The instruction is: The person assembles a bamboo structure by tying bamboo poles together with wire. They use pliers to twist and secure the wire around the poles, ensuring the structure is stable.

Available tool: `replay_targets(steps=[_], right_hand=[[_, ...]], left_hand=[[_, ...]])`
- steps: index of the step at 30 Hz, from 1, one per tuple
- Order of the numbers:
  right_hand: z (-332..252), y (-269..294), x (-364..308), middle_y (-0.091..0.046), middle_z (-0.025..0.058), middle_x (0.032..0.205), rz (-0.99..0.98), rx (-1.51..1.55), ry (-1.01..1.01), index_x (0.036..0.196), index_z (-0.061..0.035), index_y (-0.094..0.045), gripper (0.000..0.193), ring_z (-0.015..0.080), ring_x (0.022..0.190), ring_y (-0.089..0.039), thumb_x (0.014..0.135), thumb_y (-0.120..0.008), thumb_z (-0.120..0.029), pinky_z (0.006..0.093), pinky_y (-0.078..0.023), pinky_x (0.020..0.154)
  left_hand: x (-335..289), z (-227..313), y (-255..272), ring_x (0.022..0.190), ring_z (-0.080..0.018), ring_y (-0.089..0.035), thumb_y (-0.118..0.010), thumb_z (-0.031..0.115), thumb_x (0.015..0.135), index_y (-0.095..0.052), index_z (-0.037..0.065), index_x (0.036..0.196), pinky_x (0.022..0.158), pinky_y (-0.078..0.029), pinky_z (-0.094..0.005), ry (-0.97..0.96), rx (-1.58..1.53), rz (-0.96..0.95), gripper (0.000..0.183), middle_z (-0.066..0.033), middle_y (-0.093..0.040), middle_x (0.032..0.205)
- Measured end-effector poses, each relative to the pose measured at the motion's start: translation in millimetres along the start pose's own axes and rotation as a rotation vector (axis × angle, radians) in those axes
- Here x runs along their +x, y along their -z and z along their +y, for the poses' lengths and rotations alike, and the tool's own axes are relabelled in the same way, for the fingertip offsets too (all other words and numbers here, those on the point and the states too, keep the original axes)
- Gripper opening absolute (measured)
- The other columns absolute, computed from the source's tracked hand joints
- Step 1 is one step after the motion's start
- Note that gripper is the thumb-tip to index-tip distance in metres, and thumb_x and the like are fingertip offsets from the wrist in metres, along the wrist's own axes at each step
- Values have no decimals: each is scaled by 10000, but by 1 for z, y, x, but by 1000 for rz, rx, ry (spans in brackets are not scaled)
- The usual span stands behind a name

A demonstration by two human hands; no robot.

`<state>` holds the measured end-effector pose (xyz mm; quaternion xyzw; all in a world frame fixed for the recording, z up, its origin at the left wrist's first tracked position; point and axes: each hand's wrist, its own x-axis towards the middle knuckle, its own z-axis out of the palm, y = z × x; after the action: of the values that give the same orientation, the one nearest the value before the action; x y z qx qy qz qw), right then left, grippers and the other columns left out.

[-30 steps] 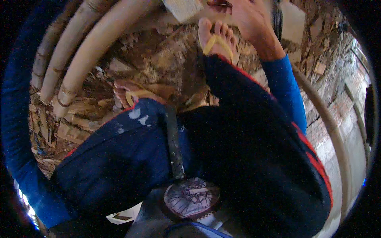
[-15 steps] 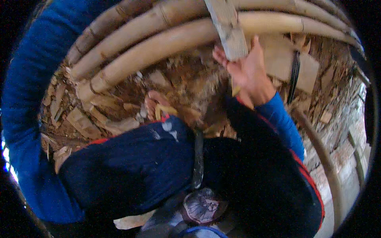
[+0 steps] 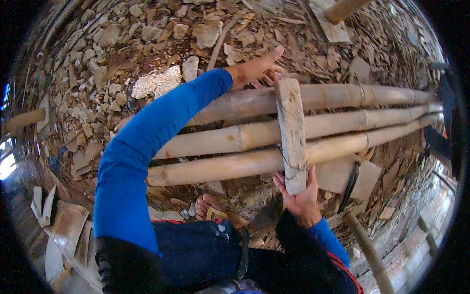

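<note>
Three bamboo poles [image 3: 210, 166] lie side by side, running left to right before me. Across them rests a rough, pale wooden block [image 3: 293, 127], with a thin dark wire or cord around its near part. My right hand [image 3: 301, 198] grips the block's near end, thumb on one side and fingers on the other. By the block's far end, beyond the farthest pole, my left hand [image 3: 257, 69] is open with fingers apart. Whether its fingertips touch the block I cannot tell.
Broken stones [image 3: 208, 33] and wood scraps cover the ground beyond the poles. A dark strip-like bundle [image 3: 349, 186] lies on flat boards [image 3: 333, 174] near my right hand. A wooden post [image 3: 342, 10] stands at the far right; a pole [image 3: 367, 245] slants at near right.
The view has shifted, so the poles and block show lower and more fully. My left hand has come into view at the block's far end; my right hand stays at its near end.
</note>
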<state>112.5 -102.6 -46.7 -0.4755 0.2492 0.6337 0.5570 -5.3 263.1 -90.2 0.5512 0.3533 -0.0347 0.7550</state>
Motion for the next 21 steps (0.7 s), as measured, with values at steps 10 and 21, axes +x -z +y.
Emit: replay_targets(steps=[10, 21], right_hand=[[-9, -12, -6, -635, 124, 1306, 146, -45, -17, 1378, -100, -559, 700, 398, 1152, -593, 1007, -419, -677, 591, -473, 1062], [-7, -17, 0, -689, 81, 1221, 141, -102, 94, 1355, -136, -594, 612, 315, 1090, -643, 1019, -457, -628, 602, -468, 1067]], left_hand=[[14, -19, -17, 1548, -261, -244, -183, 839, 955, -470, 96, 1541, 1248, -204, -429, -317, -77, -183, 988, -107, -295, 1676], [62, -36, -19, 1425, -276, -434, -223, 838, 956, -566, 30, 1435, 1203, -283, -437, -541, 95, -150, 1000, -159, -480, 1543]])
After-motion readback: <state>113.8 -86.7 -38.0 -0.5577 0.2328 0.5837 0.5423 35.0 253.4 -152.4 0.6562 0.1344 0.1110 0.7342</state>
